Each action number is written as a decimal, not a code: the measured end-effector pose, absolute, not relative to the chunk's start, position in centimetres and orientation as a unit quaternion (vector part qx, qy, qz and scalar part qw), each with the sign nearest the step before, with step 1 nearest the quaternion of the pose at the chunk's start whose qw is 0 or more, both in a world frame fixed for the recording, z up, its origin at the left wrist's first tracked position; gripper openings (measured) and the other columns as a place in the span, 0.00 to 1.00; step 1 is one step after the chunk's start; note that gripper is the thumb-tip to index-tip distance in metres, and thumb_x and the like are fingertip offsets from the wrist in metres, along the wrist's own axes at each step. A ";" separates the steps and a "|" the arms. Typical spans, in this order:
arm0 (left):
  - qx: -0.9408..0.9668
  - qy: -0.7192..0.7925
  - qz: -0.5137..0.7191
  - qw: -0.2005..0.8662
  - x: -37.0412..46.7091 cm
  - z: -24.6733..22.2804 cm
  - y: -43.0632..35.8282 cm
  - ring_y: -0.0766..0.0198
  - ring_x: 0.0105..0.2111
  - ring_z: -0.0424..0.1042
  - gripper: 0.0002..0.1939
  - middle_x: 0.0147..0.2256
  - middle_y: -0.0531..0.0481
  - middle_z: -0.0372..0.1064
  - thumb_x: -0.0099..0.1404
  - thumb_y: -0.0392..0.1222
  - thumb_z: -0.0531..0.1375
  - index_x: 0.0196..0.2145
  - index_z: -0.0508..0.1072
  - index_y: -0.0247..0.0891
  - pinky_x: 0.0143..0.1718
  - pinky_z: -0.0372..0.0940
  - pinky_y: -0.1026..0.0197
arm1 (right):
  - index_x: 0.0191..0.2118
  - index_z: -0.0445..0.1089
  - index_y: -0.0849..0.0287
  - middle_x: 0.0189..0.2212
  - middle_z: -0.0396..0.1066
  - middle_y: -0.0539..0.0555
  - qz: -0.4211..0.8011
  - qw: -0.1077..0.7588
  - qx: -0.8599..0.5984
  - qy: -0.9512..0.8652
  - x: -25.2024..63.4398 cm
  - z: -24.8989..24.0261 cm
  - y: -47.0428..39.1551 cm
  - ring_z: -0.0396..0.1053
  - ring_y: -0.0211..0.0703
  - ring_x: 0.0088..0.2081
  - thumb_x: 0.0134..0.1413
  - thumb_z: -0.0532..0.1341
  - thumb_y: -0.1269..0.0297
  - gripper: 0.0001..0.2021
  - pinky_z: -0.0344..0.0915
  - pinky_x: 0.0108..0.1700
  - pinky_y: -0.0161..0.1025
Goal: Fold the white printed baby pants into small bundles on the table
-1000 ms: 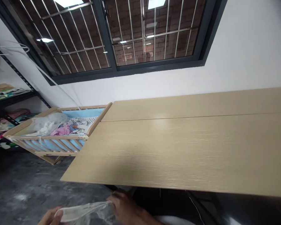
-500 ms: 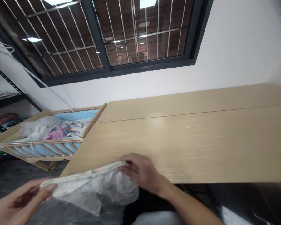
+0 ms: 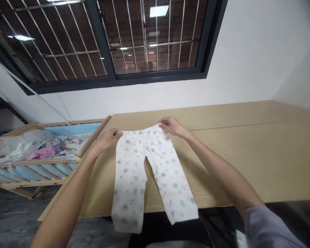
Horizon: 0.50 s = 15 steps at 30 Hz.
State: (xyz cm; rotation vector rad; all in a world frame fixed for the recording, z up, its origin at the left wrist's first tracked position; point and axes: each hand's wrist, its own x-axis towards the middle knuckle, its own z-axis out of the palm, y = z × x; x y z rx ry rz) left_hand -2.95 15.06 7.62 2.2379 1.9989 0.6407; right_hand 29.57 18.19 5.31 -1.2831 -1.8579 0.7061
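White baby pants (image 3: pixel 134 162) with a green and grey print spread out over the wooden table (image 3: pixel 229 165), waistband towards the wall. Both leg ends reach past the table's front edge. My left hand (image 3: pixel 109 138) pinches the left corner of the waistband between thumb and fingers. At the right corner, my right hand (image 3: pixel 172 126) grips the waistband the same way. The waistband is stretched between the two hands and dips slightly in the middle.
A wooden crib (image 3: pixel 93 141) with blue lining stands against the table's left side, holding a pink cloth (image 3: pixel 43 152), other clothes and a clear plastic bag (image 3: pixel 23 137). Behind the table are a white wall (image 3: pixel 237 69) and a barred window (image 3: pixel 144 41).
The pants, bunched near the table's front edge before, now hang open at full length on the table. Both hands have moved forward with the waistband, and the view has shifted slightly.
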 end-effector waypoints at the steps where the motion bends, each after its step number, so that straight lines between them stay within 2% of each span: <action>1: 0.724 0.662 0.189 0.044 -2.3 6.8 16.8 0.60 0.29 0.70 0.16 0.27 0.49 0.71 0.71 0.48 0.56 0.29 0.72 0.35 0.31 0.60 0.61 | 0.44 0.76 0.66 0.33 0.77 0.55 0.274 0.358 -0.525 -0.722 29.6 4.4 19.8 0.72 0.36 0.32 0.63 0.60 0.71 0.09 0.65 0.36 0.30; 3: 0.722 0.673 0.150 0.064 -1.0 5.0 19.8 0.59 0.33 0.72 0.16 0.31 0.47 0.73 0.73 0.47 0.55 0.34 0.73 0.33 0.35 0.64 0.59 | 0.45 0.75 0.66 0.32 0.77 0.54 0.271 0.323 -0.566 -0.708 29.5 2.4 22.4 0.71 0.34 0.29 0.62 0.60 0.72 0.09 0.64 0.35 0.29; 5: 0.710 0.689 0.128 0.076 0.4 3.6 21.9 0.59 0.38 0.74 0.15 0.39 0.45 0.74 0.72 0.48 0.57 0.42 0.74 0.32 0.41 0.69 0.55 | 0.45 0.75 0.67 0.32 0.77 0.55 0.267 0.303 -0.597 -0.694 29.3 0.5 24.5 0.70 0.33 0.28 0.62 0.59 0.73 0.09 0.63 0.34 0.28; 8: 0.696 0.705 0.107 0.088 2.3 2.3 23.4 0.57 0.46 0.74 0.19 0.51 0.44 0.71 0.70 0.49 0.61 0.53 0.71 0.37 0.47 0.72 0.48 | 0.44 0.76 0.68 0.34 0.78 0.56 0.250 0.280 -0.633 -0.677 28.8 -1.9 26.5 0.71 0.34 0.30 0.59 0.60 0.75 0.10 0.63 0.36 0.28; 11: 0.696 0.705 0.115 0.072 4.4 2.2 22.7 0.51 0.53 0.70 0.20 0.56 0.40 0.68 0.70 0.48 0.60 0.56 0.69 0.36 0.54 0.68 0.42 | 0.44 0.77 0.67 0.38 0.79 0.58 0.228 0.261 -0.654 -0.673 28.4 -3.5 27.9 0.73 0.36 0.35 0.55 0.62 0.77 0.11 0.64 0.40 0.28; 13: 0.713 0.686 0.130 0.058 6.1 2.1 20.4 0.44 0.58 0.65 0.20 0.58 0.32 0.65 0.72 0.46 0.57 0.55 0.68 0.30 0.59 0.60 0.38 | 0.43 0.78 0.67 0.41 0.79 0.59 0.218 0.251 -0.660 -0.674 28.3 -4.4 28.7 0.74 0.38 0.39 0.53 0.63 0.78 0.12 0.63 0.43 0.28; 15: 0.747 0.648 0.137 0.062 8.2 1.4 16.6 0.38 0.59 0.65 0.19 0.55 0.25 0.67 0.73 0.46 0.54 0.51 0.70 0.27 0.59 0.57 0.38 | 0.43 0.78 0.67 0.41 0.79 0.60 0.214 0.242 -0.662 -0.676 28.3 -5.0 29.3 0.74 0.39 0.42 0.51 0.64 0.78 0.13 0.63 0.43 0.28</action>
